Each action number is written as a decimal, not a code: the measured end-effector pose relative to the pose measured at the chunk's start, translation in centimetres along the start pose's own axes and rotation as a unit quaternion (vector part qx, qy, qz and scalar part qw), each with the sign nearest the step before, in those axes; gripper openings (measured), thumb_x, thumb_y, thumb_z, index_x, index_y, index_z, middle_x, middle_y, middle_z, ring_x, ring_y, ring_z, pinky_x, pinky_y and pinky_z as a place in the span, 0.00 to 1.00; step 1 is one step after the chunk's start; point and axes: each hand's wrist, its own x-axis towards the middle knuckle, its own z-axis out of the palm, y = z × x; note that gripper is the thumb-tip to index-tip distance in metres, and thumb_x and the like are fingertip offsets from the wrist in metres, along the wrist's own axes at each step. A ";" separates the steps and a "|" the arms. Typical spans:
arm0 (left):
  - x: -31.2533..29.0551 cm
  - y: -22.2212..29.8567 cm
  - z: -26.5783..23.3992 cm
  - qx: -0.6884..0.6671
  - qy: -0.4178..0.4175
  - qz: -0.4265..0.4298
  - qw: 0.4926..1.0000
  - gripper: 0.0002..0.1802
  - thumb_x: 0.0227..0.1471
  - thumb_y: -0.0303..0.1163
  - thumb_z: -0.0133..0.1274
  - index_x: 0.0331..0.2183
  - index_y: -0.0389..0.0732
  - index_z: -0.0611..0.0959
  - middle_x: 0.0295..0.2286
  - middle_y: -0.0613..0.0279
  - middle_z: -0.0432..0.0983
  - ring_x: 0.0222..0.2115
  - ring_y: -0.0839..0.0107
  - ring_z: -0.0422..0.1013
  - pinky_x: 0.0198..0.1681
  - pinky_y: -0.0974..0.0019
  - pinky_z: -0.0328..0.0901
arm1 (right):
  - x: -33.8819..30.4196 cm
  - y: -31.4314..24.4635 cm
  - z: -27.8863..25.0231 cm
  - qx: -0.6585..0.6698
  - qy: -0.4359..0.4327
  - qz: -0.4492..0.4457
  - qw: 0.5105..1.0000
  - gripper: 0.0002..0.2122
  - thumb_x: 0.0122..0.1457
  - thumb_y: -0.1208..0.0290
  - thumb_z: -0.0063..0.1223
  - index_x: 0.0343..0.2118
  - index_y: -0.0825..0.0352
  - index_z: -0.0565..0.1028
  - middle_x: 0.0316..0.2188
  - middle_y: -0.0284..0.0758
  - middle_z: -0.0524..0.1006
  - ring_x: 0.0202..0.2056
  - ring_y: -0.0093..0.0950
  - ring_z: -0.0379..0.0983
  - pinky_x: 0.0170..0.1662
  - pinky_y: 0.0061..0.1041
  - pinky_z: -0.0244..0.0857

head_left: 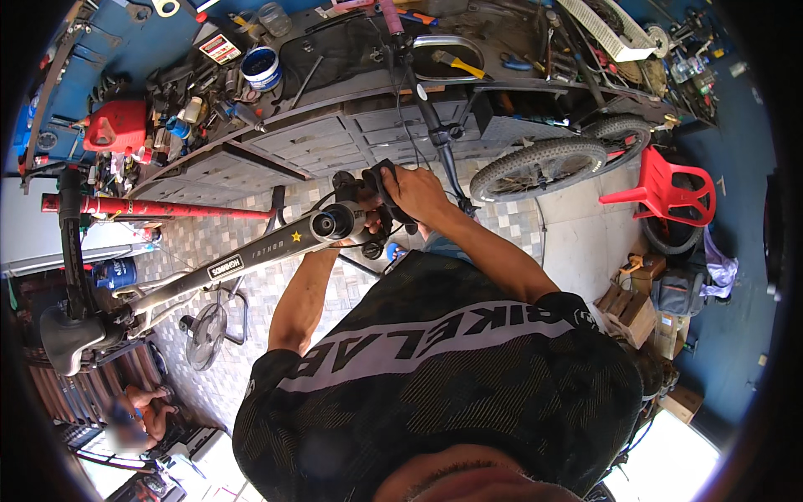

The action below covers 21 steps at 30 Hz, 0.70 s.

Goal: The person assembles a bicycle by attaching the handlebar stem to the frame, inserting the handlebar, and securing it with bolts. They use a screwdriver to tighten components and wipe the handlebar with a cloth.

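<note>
While one bicycle frame [259,251], dark with a yellow star on its top tube, extended over the tiled floor [510,219] before the front edge of the tabletop [510,33], both hands were placed at its head-tube end. Right hand [416,194]: held a bunched dark cloth [386,191], just beside the head tube. Left hand [370,219]: reached under the frame, largely hidden; its grip could not be told. Saddle [71,339], black: sat at the frame's opposite end. Floor fan [206,335]: stood near the frame. Wheel [539,171], knobbly-tyred: lay below the tabletop's front edge, right half. Chair [669,191], red plastic: stood beyond the tabletop's right front corner. Tabletop contents: blue-and-white tub [261,69], near the front edge, left of centre; red jerrycan [115,125], toward the left end; white basket [615,33], toward the right end.
</note>
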 end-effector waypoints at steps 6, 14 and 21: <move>0.7 -0.4 -1.0 0.079 0.039 -0.014 0.996 0.08 0.60 0.31 0.65 0.37 0.45 0.80 0.20 0.72 0.73 0.17 0.75 0.72 0.24 0.63 0.73 | 0.0 -0.8 -0.6 0.075 0.001 0.029 0.997 0.25 0.73 0.53 0.39 0.31 0.71 0.79 0.26 0.56 0.79 0.32 0.59 0.77 0.39 0.53 0.72; 1.0 -0.7 -1.1 0.108 0.018 -0.020 0.994 0.12 0.63 0.36 0.61 0.43 0.40 0.79 0.20 0.70 0.72 0.16 0.79 0.69 0.21 0.69 0.69 | -1.2 3.2 0.8 0.498 -0.071 0.179 0.846 0.15 0.72 0.77 0.41 0.57 0.71 0.75 0.48 0.34 0.81 0.46 0.25 0.78 0.49 0.25 0.72; 0.5 -0.7 -2.6 0.069 -0.003 -0.032 0.997 0.13 0.64 0.34 0.60 0.45 0.38 0.78 0.32 0.58 0.78 0.24 0.75 0.75 0.24 0.71 0.70 | -1.9 3.0 -2.2 0.266 -0.055 -0.010 0.962 0.26 0.62 0.67 0.65 0.61 0.70 0.72 0.50 0.41 0.80 0.49 0.33 0.79 0.53 0.30 0.71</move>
